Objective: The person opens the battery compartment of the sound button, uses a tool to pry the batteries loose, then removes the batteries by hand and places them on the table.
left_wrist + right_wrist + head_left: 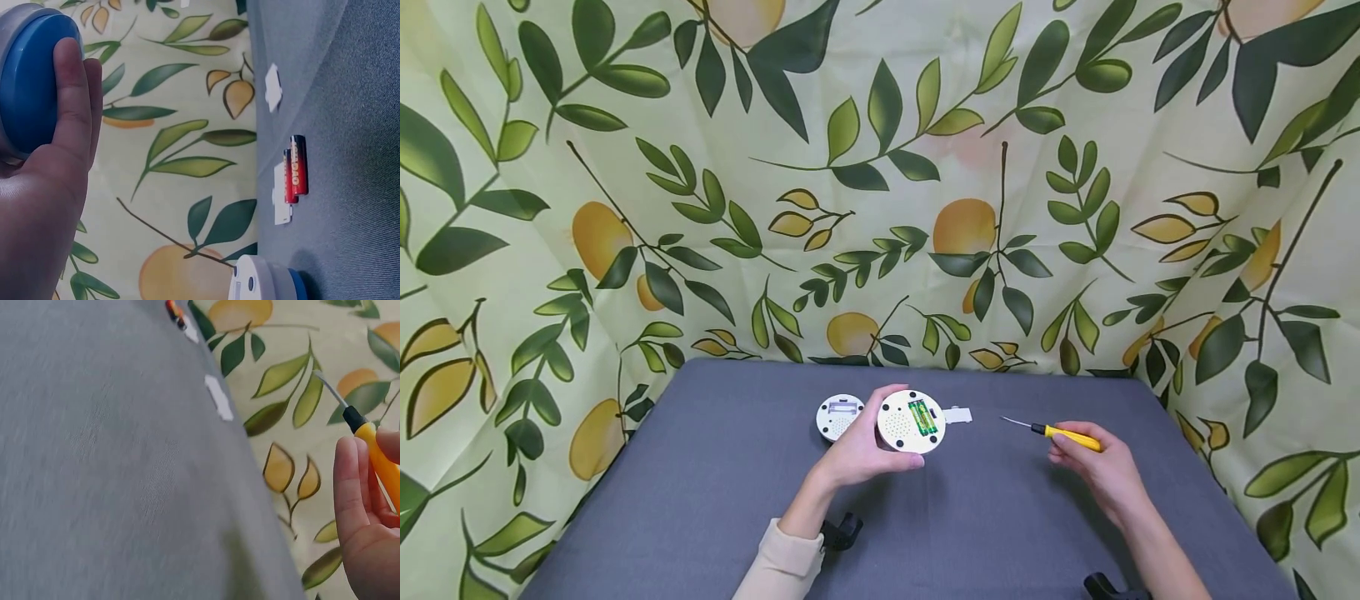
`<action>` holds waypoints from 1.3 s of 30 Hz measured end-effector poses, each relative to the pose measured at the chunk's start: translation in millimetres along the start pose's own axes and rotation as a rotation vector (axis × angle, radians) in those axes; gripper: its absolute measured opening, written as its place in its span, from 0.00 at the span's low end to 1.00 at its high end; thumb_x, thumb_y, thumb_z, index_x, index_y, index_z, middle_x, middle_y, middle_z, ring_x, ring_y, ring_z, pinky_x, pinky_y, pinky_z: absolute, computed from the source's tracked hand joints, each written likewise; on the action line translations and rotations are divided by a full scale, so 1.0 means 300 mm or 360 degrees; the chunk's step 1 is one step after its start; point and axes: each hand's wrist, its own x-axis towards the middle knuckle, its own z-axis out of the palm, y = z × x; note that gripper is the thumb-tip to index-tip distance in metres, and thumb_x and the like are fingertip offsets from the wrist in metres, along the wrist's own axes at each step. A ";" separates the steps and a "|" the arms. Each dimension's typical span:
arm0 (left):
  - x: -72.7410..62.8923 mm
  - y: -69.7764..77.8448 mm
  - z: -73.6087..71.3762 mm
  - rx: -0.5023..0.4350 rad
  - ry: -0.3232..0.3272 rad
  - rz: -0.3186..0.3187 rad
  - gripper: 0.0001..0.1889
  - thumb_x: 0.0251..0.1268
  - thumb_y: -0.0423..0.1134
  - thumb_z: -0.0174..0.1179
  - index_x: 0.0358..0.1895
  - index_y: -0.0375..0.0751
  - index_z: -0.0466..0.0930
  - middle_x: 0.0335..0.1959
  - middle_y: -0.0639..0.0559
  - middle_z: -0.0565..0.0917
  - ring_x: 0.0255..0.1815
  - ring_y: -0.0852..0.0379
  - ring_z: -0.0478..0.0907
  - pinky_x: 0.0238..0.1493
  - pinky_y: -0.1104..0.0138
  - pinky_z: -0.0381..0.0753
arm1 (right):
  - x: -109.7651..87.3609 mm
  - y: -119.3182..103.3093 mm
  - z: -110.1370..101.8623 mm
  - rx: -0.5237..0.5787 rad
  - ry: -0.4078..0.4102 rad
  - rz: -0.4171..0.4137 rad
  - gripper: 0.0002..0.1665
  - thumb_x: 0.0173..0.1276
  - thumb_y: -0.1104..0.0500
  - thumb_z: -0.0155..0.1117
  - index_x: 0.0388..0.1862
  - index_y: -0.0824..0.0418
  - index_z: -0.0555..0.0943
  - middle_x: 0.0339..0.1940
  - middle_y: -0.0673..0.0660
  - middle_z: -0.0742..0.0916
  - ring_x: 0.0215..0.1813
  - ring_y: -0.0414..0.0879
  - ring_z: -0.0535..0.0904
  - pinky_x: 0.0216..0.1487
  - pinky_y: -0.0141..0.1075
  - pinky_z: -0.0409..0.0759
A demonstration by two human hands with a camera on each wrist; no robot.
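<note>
The left hand (867,454) held a round device (910,427) up off the table (985,517), its grip clamped on the rim: fingers at the upper left edge, thumb along the lower edge. The device's white underside faced the head camera, with two green batteries (922,417) lying side by side in its uncovered slot and small dark round feet near the edge. The left wrist view showed its blue side, with fingers resting against it.

The right hand (1101,471) had its grip closed around the yellow handle of a screwdriver (1075,437), pinched between thumb and fingers. The metal shaft pointed left toward the held device, its tip apart from it and above the table.

A second round device (837,415) sat on the table, white underside up, partly behind the left hand in the head view. The left wrist view showed a white cover (273,89) lying flat on the table and, near it, another white piece (279,203) with two red and black batteries (299,165) lying against it; whether they rested on it was hard to tell. A leaf-patterned cloth (737,208) hung behind the table.
</note>
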 end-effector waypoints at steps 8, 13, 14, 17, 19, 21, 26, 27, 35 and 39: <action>0.001 -0.002 0.000 0.0039 0.0020 0.0015 0.48 0.50 0.37 0.77 0.75 0.47 0.59 0.62 0.48 0.74 0.56 0.53 0.76 0.57 0.65 0.75 | -0.020 -0.058 0.056 -0.0015 -0.0041 -0.0097 0.20 0.69 0.63 0.71 0.55 0.72 0.78 0.42 0.53 0.86 0.38 0.49 0.88 0.45 0.40 0.86; 0.003 -0.001 0.001 0.0039 0.0014 0.0014 0.47 0.51 0.36 0.77 0.74 0.48 0.60 0.62 0.48 0.74 0.55 0.53 0.76 0.57 0.65 0.76 | -0.040 -0.101 0.092 -0.0016 -0.0103 -0.0210 0.18 0.69 0.65 0.70 0.54 0.72 0.79 0.43 0.53 0.86 0.37 0.48 0.89 0.44 0.39 0.85; 0.004 -0.002 0.000 0.0040 0.0012 0.0015 0.47 0.51 0.36 0.77 0.74 0.48 0.60 0.62 0.48 0.74 0.55 0.53 0.76 0.57 0.65 0.76 | -0.044 -0.110 0.100 -0.0017 -0.0111 -0.0237 0.17 0.69 0.65 0.69 0.54 0.72 0.80 0.43 0.53 0.86 0.37 0.48 0.89 0.44 0.40 0.85; 0.006 -0.003 0.000 0.0047 0.0015 0.0018 0.46 0.51 0.36 0.77 0.74 0.48 0.60 0.61 0.47 0.75 0.55 0.53 0.76 0.57 0.65 0.75 | -0.052 -0.136 0.125 -0.0032 -0.0134 -0.0312 0.16 0.70 0.67 0.68 0.53 0.73 0.79 0.43 0.55 0.86 0.36 0.48 0.89 0.43 0.41 0.85; 0.007 -0.005 -0.001 0.0057 0.0018 0.0020 0.46 0.51 0.36 0.77 0.74 0.47 0.61 0.61 0.46 0.75 0.55 0.53 0.76 0.57 0.65 0.75 | -0.055 -0.154 0.142 -0.0039 -0.0139 -0.0351 0.17 0.70 0.67 0.68 0.53 0.74 0.79 0.42 0.55 0.86 0.35 0.48 0.88 0.43 0.41 0.86; 0.007 -0.006 -0.002 0.0057 0.0018 0.0015 0.46 0.51 0.36 0.77 0.74 0.47 0.61 0.61 0.46 0.75 0.54 0.53 0.76 0.56 0.65 0.75 | -0.057 -0.171 0.157 -0.0060 -0.0150 -0.0386 0.17 0.70 0.68 0.68 0.53 0.76 0.78 0.42 0.56 0.86 0.35 0.48 0.88 0.42 0.41 0.86; 0.006 -0.005 -0.002 0.0056 0.0018 0.0006 0.46 0.51 0.37 0.77 0.74 0.48 0.61 0.60 0.46 0.75 0.53 0.53 0.77 0.55 0.65 0.77 | -0.061 -0.203 0.191 -0.0101 -0.0201 -0.0472 0.16 0.70 0.68 0.67 0.52 0.76 0.79 0.41 0.57 0.85 0.34 0.48 0.88 0.42 0.39 0.86; 0.006 -0.006 -0.003 0.0056 0.0016 0.0011 0.46 0.51 0.37 0.77 0.74 0.48 0.61 0.60 0.46 0.75 0.53 0.53 0.77 0.55 0.65 0.77 | -0.061 -0.207 0.197 -0.0105 -0.0216 -0.0489 0.15 0.70 0.69 0.67 0.52 0.76 0.79 0.41 0.58 0.85 0.34 0.48 0.88 0.42 0.39 0.86; 0.006 -0.003 -0.003 0.0018 -0.0010 0.0018 0.47 0.51 0.36 0.77 0.74 0.45 0.60 0.60 0.46 0.75 0.52 0.54 0.78 0.53 0.65 0.79 | -0.056 -0.223 0.233 -0.0092 -0.0336 -0.0543 0.13 0.69 0.72 0.65 0.50 0.77 0.78 0.39 0.61 0.85 0.33 0.49 0.87 0.42 0.42 0.86; 0.004 0.001 -0.004 0.0005 -0.0018 0.0023 0.47 0.52 0.36 0.76 0.75 0.44 0.59 0.59 0.45 0.75 0.51 0.53 0.79 0.52 0.65 0.80 | -0.056 -0.227 0.245 -0.0110 -0.0380 -0.0548 0.12 0.69 0.72 0.66 0.49 0.76 0.79 0.39 0.64 0.86 0.33 0.49 0.86 0.42 0.41 0.86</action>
